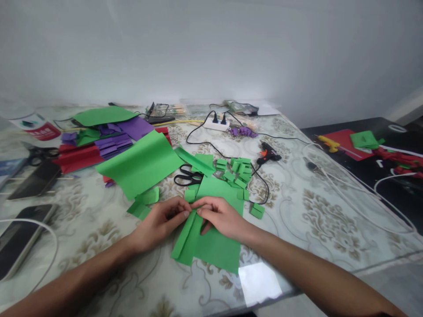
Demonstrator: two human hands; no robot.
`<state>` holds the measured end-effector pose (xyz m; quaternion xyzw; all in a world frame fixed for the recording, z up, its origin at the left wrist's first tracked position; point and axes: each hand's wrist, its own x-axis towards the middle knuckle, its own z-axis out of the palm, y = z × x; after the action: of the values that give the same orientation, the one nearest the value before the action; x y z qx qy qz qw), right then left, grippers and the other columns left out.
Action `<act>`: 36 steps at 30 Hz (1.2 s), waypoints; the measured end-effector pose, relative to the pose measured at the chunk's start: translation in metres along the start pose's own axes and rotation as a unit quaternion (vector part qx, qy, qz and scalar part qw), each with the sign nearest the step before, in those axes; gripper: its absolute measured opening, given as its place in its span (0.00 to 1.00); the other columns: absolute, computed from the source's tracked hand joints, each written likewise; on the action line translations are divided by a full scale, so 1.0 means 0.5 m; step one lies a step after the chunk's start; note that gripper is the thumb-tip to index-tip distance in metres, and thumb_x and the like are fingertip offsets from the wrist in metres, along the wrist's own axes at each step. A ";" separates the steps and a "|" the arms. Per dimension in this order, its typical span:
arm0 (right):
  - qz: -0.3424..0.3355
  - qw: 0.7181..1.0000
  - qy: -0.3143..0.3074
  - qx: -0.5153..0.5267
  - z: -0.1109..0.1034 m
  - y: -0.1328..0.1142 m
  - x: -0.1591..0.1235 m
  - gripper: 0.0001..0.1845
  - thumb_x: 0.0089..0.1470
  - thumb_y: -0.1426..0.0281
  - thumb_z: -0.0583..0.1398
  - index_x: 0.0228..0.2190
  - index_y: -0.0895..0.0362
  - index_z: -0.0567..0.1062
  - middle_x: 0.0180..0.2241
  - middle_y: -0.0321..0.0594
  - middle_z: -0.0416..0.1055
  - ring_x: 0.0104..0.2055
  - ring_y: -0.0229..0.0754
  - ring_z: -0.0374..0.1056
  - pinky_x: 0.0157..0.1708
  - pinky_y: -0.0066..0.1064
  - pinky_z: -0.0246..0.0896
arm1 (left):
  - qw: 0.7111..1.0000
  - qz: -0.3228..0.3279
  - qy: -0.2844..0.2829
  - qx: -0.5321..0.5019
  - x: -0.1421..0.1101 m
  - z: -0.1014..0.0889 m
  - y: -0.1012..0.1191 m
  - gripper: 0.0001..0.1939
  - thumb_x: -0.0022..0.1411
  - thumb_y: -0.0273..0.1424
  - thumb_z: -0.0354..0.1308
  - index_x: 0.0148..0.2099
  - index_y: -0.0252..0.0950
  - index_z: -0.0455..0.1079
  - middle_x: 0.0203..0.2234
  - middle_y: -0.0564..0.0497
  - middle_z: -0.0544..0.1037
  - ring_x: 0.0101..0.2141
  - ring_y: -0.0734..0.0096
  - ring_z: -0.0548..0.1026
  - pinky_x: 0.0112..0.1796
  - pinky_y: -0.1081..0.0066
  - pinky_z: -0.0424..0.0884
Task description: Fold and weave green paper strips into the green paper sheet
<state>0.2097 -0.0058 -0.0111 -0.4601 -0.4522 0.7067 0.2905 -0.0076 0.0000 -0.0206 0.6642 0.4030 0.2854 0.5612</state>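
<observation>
Folded green strip (183, 241): lies at the near middle of the table, slanting away from its near end, its upper end between the two hands. Left hand (165, 219): thumb and index finger pinch that upper end. Right hand (220, 216): thumb and index finger close together, pinching at the same end, fingertips near the left's; remaining fingers bent beneath, partly hidden. Larger green sheet (220, 248) lies flat under the right hand, beside and partly beneath the strip.

Left side, near: dark-screened phone (23, 246), white cable (54, 246) curving over it. Green scraps (147, 197) lie just beyond the left hand.

Further out: black-handled scissors (194, 175), blades covered by green paper; small folded green pieces (241, 171) clustered to their right, some on the sheet's far end. Curled green sheet (143, 160) to the scissors' left. Second phone (35, 179) at far left.

Beyond: black glue gun (269, 154) on the patterned tablecloth (291, 193); purple folded paper (114, 145) over red paper (79, 158); labelled tub (42, 131). White power strip (216, 125) with two plugs inserted. Right, on a dark surface: yellow glue gun (328, 143) beside red sheet (345, 140). Pale wall (198, 53) behind.
</observation>
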 end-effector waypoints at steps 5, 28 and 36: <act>0.005 1.000 0.002 -0.008 0.001 -0.002 0.000 0.08 0.61 0.75 0.61 0.40 0.59 0.81 0.24 0.29 0.68 0.23 0.33 0.72 0.25 0.25 0.74 | 1.000 -0.001 0.000 0.007 0.000 0.000 0.002 0.15 0.71 0.43 0.61 0.43 0.35 0.75 0.30 0.51 0.76 0.32 0.67 0.72 0.33 0.70 0.68; -0.002 1.000 0.003 0.008 0.002 -0.002 0.001 0.08 0.61 0.75 0.61 0.39 0.59 0.81 0.24 0.28 0.67 0.22 0.33 0.71 0.25 0.25 0.74 | 1.000 -0.005 -0.004 0.002 -0.004 0.001 0.001 0.16 0.72 0.44 0.60 0.44 0.35 0.75 0.30 0.51 0.75 0.31 0.68 0.71 0.32 0.70 0.66; -0.006 1.000 0.006 0.018 0.000 0.000 0.003 0.08 0.60 0.75 0.60 0.38 0.60 0.81 0.22 0.28 0.66 0.22 0.33 0.70 0.23 0.24 0.73 | 1.000 0.001 -0.005 -0.004 -0.003 0.000 -0.003 0.15 0.72 0.43 0.60 0.44 0.35 0.74 0.30 0.52 0.74 0.31 0.69 0.70 0.33 0.71 0.66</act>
<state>0.2089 -0.0043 -0.0115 -0.4566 -0.4406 0.7099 0.3057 -0.0088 -0.0012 -0.0220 0.6637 0.3987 0.2843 0.5654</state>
